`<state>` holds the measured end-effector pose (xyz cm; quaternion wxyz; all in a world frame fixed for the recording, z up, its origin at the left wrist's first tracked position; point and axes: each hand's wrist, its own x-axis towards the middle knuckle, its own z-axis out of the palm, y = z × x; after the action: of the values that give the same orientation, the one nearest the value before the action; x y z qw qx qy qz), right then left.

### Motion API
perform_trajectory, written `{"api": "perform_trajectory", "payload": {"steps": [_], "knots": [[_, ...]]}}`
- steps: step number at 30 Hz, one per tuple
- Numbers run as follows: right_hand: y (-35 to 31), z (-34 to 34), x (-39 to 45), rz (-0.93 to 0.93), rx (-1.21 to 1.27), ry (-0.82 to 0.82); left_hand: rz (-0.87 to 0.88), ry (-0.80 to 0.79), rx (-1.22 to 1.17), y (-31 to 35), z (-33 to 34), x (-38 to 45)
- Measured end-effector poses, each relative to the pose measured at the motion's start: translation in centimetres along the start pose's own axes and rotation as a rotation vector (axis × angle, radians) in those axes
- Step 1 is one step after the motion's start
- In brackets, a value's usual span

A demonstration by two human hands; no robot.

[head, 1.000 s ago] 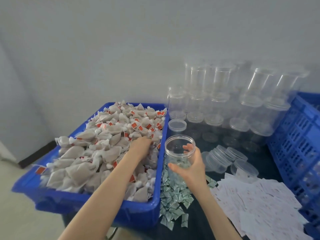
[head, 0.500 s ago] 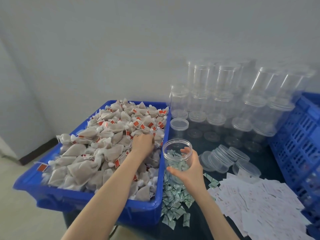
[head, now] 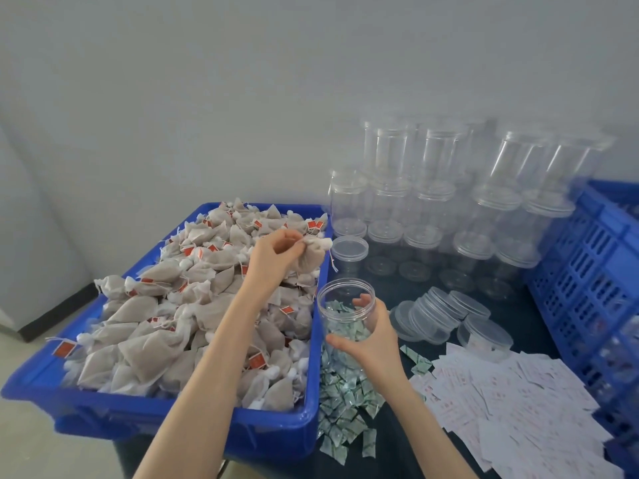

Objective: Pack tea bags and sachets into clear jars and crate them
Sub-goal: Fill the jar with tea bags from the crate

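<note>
My left hand (head: 273, 255) pinches one tea bag (head: 311, 259), lifted above the blue tub (head: 193, 414) of tea bags. At four o'clock from it, my right hand (head: 371, 335) grips an open clear jar (head: 344, 305), upright on the table (head: 518, 302) over green sachets (head: 342, 402). Empty jars (head: 428, 209) stand at twelve o'clock.

Dark table (head: 539, 326) under jars (head: 428, 209), sachets (head: 345, 402)

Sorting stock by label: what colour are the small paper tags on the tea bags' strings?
Red-orange, on the mesh tea bags' small paper tags, clearest in the head view.
</note>
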<state>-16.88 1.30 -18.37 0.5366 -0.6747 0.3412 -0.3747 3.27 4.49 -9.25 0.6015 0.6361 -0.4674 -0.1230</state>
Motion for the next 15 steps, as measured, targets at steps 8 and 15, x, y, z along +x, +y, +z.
{"api": "perform_trajectory", "payload": {"steps": [8,15], "knots": [[-0.1,0.0,0.2,-0.007,0.004,-0.001,0.158,-0.368,0.008,3.8,1.0,-0.6],[-0.6,0.1,0.4,-0.038,-0.004,-0.004,0.190,-0.701,0.644,3.7,3.5,-1.1]]}}
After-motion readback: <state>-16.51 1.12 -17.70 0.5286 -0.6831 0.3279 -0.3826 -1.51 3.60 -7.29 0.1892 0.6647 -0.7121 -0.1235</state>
